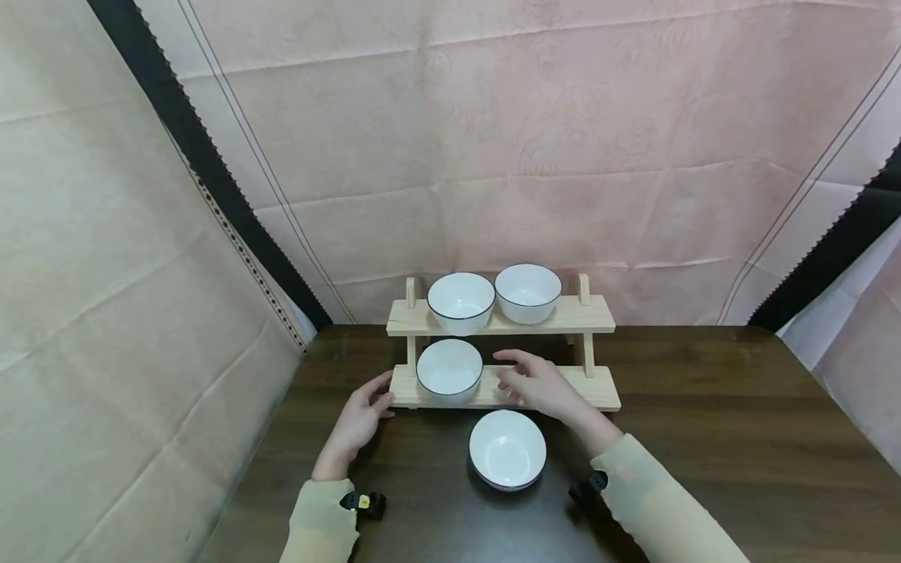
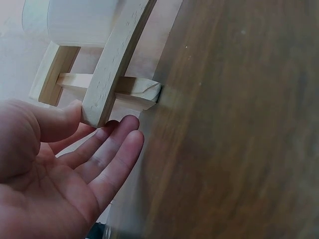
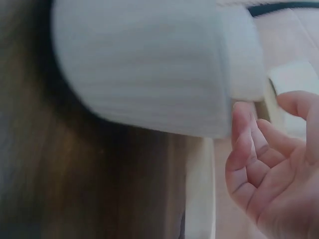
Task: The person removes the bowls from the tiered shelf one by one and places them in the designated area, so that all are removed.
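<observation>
A two-tier wooden rack (image 1: 556, 316) stands on the table, bearing white bowls with dark rims. On its upper tier are a left bowl (image 1: 461, 301) and a right bowl (image 1: 528, 291); another bowl (image 1: 449, 371) sits at the left of the lower tier. My left hand (image 1: 360, 418) holds the left end of the lower board (image 2: 107, 82), thumb on one side and fingers on the other. Over the lower tier, right of its bowl, my right hand (image 1: 538, 385) has loosely bent fingers with nothing between them. A white bowl (image 1: 507, 450) stands before the rack, large and blurred in the right wrist view.
The dark brown wooden table (image 1: 704, 438) extends to both sides of the rack. Pale patterned cloth (image 1: 563, 141) hangs behind it, and another cloth sheet (image 1: 127, 313) borders the table's left side.
</observation>
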`<state>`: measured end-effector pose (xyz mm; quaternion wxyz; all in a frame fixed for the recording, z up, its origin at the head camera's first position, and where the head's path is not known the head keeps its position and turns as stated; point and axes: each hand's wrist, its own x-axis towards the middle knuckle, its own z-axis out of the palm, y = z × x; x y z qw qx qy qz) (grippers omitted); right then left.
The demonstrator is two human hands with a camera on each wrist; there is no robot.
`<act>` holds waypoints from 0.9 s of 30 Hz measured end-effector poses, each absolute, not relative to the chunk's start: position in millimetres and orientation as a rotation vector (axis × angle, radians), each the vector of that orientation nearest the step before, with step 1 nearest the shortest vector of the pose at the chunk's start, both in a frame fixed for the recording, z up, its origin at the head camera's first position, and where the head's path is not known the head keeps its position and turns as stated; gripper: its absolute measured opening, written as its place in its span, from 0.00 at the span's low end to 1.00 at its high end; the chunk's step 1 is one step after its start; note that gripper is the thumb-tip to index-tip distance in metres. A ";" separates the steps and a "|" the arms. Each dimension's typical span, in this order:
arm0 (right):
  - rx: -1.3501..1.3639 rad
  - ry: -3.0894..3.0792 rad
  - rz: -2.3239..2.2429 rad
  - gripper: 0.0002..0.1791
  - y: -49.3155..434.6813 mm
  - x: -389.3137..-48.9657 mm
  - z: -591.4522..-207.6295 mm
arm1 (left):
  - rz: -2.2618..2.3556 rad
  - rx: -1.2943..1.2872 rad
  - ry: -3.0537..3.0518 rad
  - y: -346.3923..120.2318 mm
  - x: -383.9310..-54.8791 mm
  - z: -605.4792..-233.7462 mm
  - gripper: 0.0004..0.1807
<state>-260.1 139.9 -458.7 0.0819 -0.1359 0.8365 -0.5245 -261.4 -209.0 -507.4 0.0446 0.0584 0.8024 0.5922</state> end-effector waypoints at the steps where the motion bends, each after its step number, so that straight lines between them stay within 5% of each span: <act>1: -0.420 2.503 -1.543 0.25 137.5 -260.1 -459.4 | 1.809 0.178 2.449 -208.9 -261.3 -507.8 0.26; 18: -0.385 2.555 -1.392 0.45 100.8 -256.4 -446.8 | 1.779 0.129 2.451 -208.0 -261.1 -504.4 0.25; 27: -0.263 2.468 -1.518 0.43 90.7 -257.5 -445.8 | 1.789 0.145 2.446 -208.7 -262.1 -507.1 0.25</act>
